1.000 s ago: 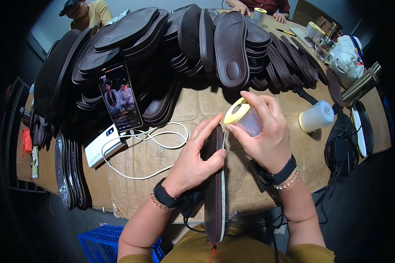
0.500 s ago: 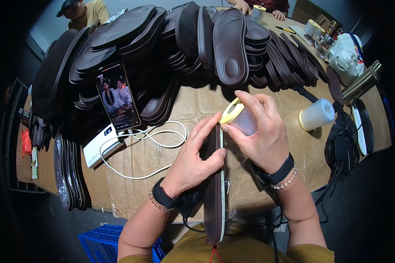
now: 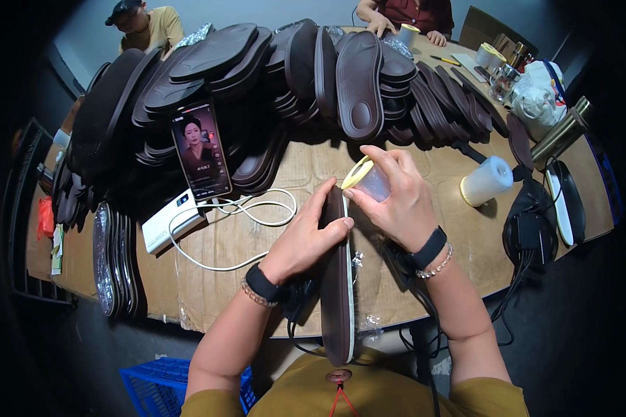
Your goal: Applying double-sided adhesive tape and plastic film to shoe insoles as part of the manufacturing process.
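A dark brown shoe sole with a pale edge strip stands on its long side in front of me, its near end by my body. My left hand grips its far part, thumb on the near face and fingers stretched along the top. In my right hand is a roll of masking film, translucent with a yellow tape rim. The rim touches the sole's far tip beside my left fingertips. Crinkled clear film shows along the sole's pale side.
Piled brown soles line the table's far side, with a phone leaning there. A white power bank with a looped cable lies left. Another film roll stands right, near a black pouch. Two people sit beyond.
The whole view has shifted slightly, and the phone's picture differs. Both hands keep their hold on the sole and roll at the far tip. More crinkled film shows beside the sole.
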Motion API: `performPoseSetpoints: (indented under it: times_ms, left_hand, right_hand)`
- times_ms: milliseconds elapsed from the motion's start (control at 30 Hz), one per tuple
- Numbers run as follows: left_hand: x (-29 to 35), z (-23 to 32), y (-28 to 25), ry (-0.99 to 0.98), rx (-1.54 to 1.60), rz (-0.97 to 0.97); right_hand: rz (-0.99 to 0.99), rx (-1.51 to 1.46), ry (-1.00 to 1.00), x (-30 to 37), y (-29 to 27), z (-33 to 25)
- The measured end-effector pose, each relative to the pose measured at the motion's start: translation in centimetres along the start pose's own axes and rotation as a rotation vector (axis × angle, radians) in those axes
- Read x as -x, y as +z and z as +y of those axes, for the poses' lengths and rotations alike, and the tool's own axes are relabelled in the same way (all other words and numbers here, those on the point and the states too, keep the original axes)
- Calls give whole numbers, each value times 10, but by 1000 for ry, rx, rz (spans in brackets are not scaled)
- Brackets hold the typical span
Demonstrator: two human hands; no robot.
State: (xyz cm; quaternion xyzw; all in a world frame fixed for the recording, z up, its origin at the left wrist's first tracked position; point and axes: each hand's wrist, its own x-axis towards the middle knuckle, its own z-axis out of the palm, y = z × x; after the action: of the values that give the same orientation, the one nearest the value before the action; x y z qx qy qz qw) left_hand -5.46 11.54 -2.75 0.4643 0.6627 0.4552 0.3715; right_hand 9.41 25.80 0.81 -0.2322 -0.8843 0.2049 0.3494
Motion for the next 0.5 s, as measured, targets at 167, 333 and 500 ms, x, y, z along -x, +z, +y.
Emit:
performPoseSetpoints:
  times_ms: [167,333,500]
  left_hand:
    - [20,12,-4,40,168,-52]
    - [62,30,0,279,247,-69]
    - [97,52,13,466,127,61]
  right_hand:
    - [-1,-87,-91,2,-15,-20]
    - [18,-37,-287,27,-58,-56]
    - [-7,-20,-445,39,-91,-85]
